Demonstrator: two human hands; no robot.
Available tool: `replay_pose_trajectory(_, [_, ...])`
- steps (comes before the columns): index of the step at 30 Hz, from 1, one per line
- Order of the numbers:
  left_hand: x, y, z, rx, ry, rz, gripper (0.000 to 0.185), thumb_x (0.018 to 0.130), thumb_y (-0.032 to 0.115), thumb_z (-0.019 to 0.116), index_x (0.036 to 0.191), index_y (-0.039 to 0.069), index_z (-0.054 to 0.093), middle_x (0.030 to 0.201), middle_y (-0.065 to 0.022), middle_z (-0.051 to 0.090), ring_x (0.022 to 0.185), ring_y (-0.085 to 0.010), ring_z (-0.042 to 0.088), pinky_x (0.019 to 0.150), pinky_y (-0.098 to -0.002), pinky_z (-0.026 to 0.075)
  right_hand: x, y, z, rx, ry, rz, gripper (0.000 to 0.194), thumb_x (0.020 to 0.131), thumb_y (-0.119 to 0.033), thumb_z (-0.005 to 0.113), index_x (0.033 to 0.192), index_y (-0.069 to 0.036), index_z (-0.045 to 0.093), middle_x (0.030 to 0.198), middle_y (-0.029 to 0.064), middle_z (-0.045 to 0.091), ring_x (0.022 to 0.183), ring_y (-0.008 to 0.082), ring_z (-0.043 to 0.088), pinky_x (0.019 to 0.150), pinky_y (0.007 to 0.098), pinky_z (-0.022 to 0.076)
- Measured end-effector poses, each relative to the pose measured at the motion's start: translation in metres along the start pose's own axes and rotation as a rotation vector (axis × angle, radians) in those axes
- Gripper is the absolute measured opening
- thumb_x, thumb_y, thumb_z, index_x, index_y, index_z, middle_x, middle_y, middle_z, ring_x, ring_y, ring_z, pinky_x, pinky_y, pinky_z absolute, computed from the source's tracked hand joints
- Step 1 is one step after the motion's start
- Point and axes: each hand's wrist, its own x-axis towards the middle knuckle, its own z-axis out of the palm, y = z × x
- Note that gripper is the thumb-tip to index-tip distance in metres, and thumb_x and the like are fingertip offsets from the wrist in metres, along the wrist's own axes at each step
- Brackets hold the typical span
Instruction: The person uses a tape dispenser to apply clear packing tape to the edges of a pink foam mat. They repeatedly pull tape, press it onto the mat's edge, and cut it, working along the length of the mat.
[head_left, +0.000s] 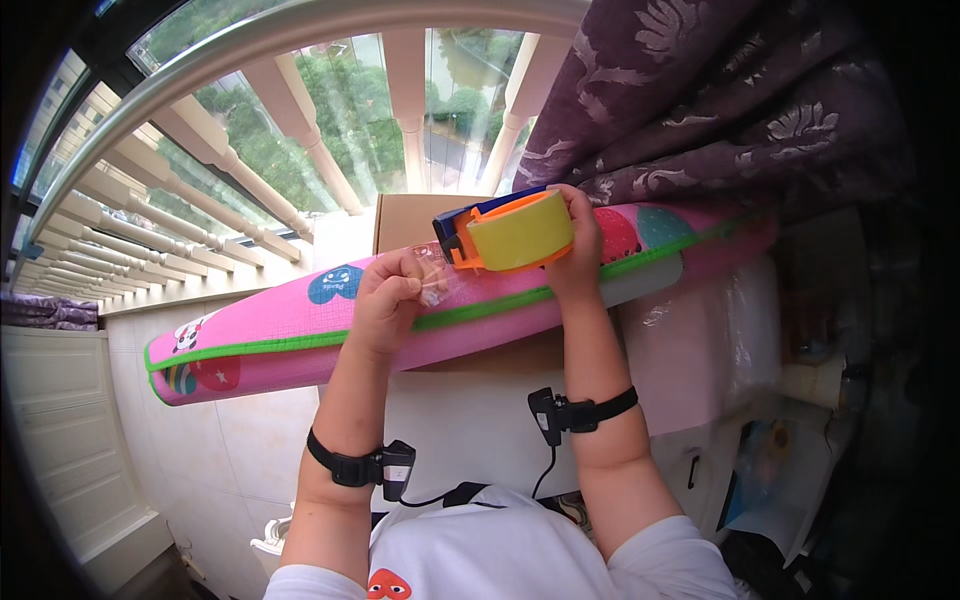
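Observation:
A pink play mat with green edging lies rolled up across the view, over a cardboard box. My right hand holds an orange and blue tape dispenser with a roll of yellowish packing tape, above the mat. Left of the dispenser, my left hand pinches a short piece of clear tape between thumb and fingers, close over the mat. Whether this piece joins the roll is hard to tell.
Behind the mat stands a white baluster railing before a window. A purple patterned curtain hangs at the upper right. A white surface lies between my forearms, and a plastic-wrapped item is at the right.

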Motion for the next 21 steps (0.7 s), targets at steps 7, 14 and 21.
replay_pose_trajectory(7, [-0.013, 0.012, -0.015, 0.151, 0.034, 0.009, 0.007, 0.074, 0.004, 0.053, 0.068, 0.004, 0.048, 0.068, -0.0073, 0.057, 0.066, -0.0172, 0.053, 0.072, -0.0314, 0.045, -0.002, 0.016, -0.002, 0.115, 0.029, 0.159, 0.032, 0.094, -0.022, 0.056, 0.119, -0.002, 0.054, 0.086, 0.0056, 0.063, 0.077, 0.0114, 0.061, 0.068, 0.0258, 0.0477])
replay_pose_trajectory(14, [-0.030, 0.042, -0.030, 0.404, 0.178, 0.053, 0.006, 0.075, -0.003, 0.048, 0.071, 0.001, 0.050, 0.071, -0.0102, 0.060, 0.072, -0.0180, 0.059, 0.071, -0.0312, 0.047, -0.002, 0.030, -0.012, -0.063, 0.066, -0.006, 0.027, 0.096, -0.022, 0.052, 0.111, -0.001, 0.058, 0.097, 0.0094, 0.063, 0.095, 0.0193, 0.061, 0.084, 0.0299, 0.0461])
replay_pose_trajectory(21, [-0.026, 0.043, -0.039, 0.227, 0.227, -0.050, 0.010, 0.078, -0.002, 0.044, 0.070, 0.003, 0.048, 0.075, -0.0120, 0.062, 0.070, -0.0171, 0.062, 0.065, -0.0280, 0.051, -0.004, 0.041, -0.013, -0.049, 0.064, -0.069, 0.026, 0.096, -0.020, 0.050, 0.109, 0.002, 0.058, 0.101, 0.0104, 0.063, 0.099, 0.0214, 0.060, 0.088, 0.0300, 0.0454])
